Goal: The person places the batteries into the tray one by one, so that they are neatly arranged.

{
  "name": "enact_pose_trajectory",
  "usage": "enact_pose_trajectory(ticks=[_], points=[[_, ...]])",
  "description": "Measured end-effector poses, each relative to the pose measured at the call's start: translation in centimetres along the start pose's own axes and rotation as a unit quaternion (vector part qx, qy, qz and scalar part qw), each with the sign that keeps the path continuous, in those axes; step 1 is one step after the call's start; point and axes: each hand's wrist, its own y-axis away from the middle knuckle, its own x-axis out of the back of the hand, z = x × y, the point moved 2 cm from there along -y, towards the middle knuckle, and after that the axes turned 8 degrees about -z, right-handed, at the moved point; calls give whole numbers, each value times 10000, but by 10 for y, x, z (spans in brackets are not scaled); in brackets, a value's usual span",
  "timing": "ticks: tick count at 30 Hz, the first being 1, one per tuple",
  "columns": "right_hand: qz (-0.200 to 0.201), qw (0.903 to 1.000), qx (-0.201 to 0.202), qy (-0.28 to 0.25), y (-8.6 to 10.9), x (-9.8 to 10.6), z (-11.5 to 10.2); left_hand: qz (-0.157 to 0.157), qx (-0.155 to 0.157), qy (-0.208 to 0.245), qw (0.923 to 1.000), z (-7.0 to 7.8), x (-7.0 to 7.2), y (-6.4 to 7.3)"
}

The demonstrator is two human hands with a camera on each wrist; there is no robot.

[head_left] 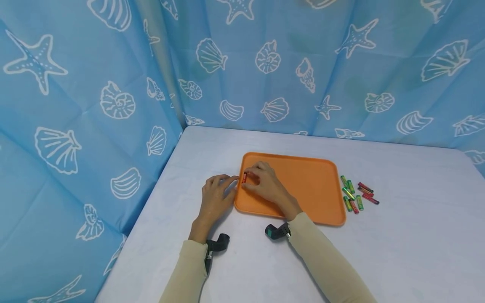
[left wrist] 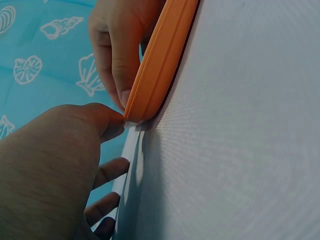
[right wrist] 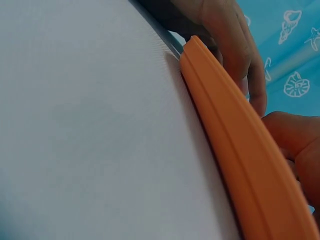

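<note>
Inside the left end of the orange tray (head_left: 303, 176), a red battery (head_left: 244, 177) lies lengthwise along the rim. My right hand (head_left: 267, 183) reaches over the tray and holds the battery by its two ends between thumb and index finger. My left hand (head_left: 217, 195) is just outside the tray, its fingertips at the left rim. The left wrist view shows the left thumb (left wrist: 107, 122) touching the tray's corner, with the other fingers loosely spread below. In both wrist views the tray wall hides the battery.
Several green and red batteries (head_left: 356, 195) lie loosely grouped on the white table (head_left: 417, 235), right of the tray. A blue curtain (head_left: 242, 75) with white shells and starfish hangs along the table's back and left sides. Black wrist cameras (head_left: 219, 243) are strapped on both wrists.
</note>
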Motion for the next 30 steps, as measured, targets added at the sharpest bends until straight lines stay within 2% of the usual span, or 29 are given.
enact_pose_trajectory(ticks=[20,30], points=[[-92,9998,-170,0,-6,-7,2,30,2,-192,9998,2,2,-1],[-18,9988,-497,10,-4,-6,1,21,-38,-39,10000,0,1,0]])
